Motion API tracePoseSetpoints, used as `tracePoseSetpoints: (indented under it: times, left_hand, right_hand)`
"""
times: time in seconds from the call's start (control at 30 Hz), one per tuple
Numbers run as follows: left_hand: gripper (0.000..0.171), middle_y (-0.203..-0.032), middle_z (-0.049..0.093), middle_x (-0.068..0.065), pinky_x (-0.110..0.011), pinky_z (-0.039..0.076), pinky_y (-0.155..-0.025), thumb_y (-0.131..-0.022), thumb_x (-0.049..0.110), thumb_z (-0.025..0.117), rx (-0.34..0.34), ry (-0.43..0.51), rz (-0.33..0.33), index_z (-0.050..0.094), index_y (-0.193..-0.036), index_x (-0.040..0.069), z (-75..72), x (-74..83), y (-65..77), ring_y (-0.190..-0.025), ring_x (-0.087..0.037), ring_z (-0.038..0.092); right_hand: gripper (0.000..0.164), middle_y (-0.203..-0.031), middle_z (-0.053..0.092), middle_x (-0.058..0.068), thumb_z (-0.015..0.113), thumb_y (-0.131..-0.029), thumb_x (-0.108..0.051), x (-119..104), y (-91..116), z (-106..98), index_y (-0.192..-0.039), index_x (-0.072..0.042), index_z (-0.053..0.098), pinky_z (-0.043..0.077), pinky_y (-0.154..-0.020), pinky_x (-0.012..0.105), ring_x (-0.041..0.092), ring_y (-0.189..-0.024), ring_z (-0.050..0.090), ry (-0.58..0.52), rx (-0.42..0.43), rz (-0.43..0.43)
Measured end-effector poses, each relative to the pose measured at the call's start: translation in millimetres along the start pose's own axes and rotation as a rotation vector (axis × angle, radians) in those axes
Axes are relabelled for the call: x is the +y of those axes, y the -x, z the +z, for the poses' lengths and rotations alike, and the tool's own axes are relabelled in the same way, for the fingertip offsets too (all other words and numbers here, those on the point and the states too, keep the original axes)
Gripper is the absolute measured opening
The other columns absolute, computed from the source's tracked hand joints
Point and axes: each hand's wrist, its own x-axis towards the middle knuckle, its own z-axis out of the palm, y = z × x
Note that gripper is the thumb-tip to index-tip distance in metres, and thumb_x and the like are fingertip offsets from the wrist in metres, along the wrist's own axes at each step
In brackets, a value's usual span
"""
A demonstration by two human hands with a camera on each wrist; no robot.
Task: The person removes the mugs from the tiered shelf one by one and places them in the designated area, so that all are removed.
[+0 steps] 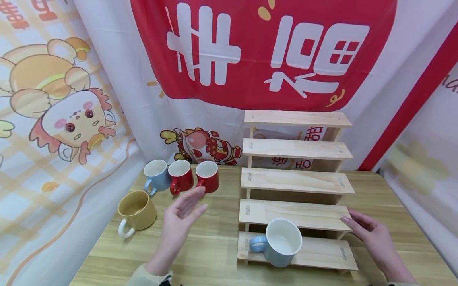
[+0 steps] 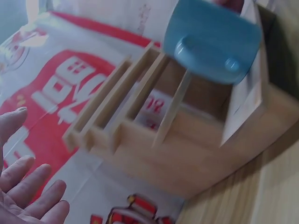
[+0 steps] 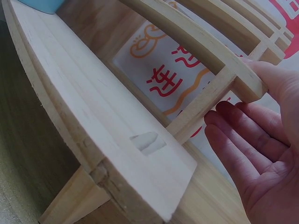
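Note:
My left hand (image 1: 180, 222) is raised over the table, fingers apart from everything, just in front of a red mug (image 1: 211, 180). A second red mug (image 1: 182, 178) and a light blue mug (image 1: 157, 178) stand to its left. The right hand (image 1: 373, 234) grips the right end of the second-lowest step of a wooden stepped shelf (image 1: 297, 214); in the right wrist view its thumb lies on the board's edge, with the fingers (image 3: 252, 135) lower down. Another light blue mug (image 1: 280, 246) sits on the lowest step, handle pointing left.
A tan mug (image 1: 141, 212) with a white handle stands at the table's left edge. Printed cloth (image 1: 200, 103) hangs behind and along the sides. The wooden table (image 1: 211, 254) carries the mugs and the shelf.

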Motion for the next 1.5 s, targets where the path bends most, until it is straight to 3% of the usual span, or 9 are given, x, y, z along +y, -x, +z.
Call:
tracePoseSetpoints:
  times: [0.3,0.5,0.73,1.07,1.5]
  left_hand:
    - [0.054,-0.136,0.064,-0.004,-0.037,0.041,-0.112,-0.084,0.022,0.086,-0.234,-0.034,-0.131,0.065,-0.133,0.014,40.4,-12.2,13.5,-0.128,-0.019,0.058]
    - [0.05,-0.135,0.065,-0.004,-0.036,0.044,-0.11,-0.086,0.02,0.084,-0.369,-0.027,-0.129,0.066,-0.132,0.013,55.4,-22.0,20.4,-0.124,-0.02,0.061]
    - [0.047,-0.131,0.067,-0.006,-0.038,0.046,-0.108,-0.088,0.018,0.082,-0.471,-0.002,-0.133,0.066,-0.132,0.009,69.0,-38.8,27.2,-0.122,-0.026,0.062]
    - [0.036,-0.119,0.073,-0.004,-0.032,0.055,-0.095,-0.088,0.018,0.083,-0.506,0.008,-0.178,0.074,-0.122,0.013,83.2,-53.8,33.7,-0.108,-0.023,0.069]
    - [0.027,-0.109,0.075,0.0,-0.028,0.058,-0.087,-0.089,0.017,0.082,-0.508,0.015,-0.163,0.077,-0.115,0.013,91.0,-57.0,40.5,-0.099,-0.019,0.072]
  right_hand:
    - [0.051,-0.11,0.064,-0.026,0.072,-0.099,-0.029,-2.8,-0.7,2.0,-0.139,0.0,0.06,0.053,-0.079,0.012,-0.01,-0.1,0.058,0.059,0.005,-0.006]
    - [0.043,-0.109,0.065,-0.026,0.072,-0.098,-0.025,-4.5,-0.6,2.7,-0.135,-0.005,0.065,0.054,-0.079,0.012,-0.01,-0.1,0.059,0.022,0.005,-0.01]
    - [0.034,-0.107,0.067,-0.024,0.072,-0.098,-0.024,-4.2,-0.6,2.4,-0.13,-0.012,0.068,0.054,-0.078,0.013,-0.008,-0.098,0.061,-0.009,0.0,-0.009]
    - [0.035,-0.108,0.066,-0.025,0.072,-0.098,-0.02,0.1,-0.3,1.7,-0.132,-0.011,0.067,0.053,-0.078,0.012,-0.009,-0.099,0.06,-0.015,0.005,-0.012]
    - [0.035,-0.107,0.065,-0.025,0.073,-0.098,-0.026,-2.8,2.2,2.0,-0.13,-0.014,0.069,0.054,-0.078,0.013,-0.009,-0.099,0.059,0.0,0.02,0.01]
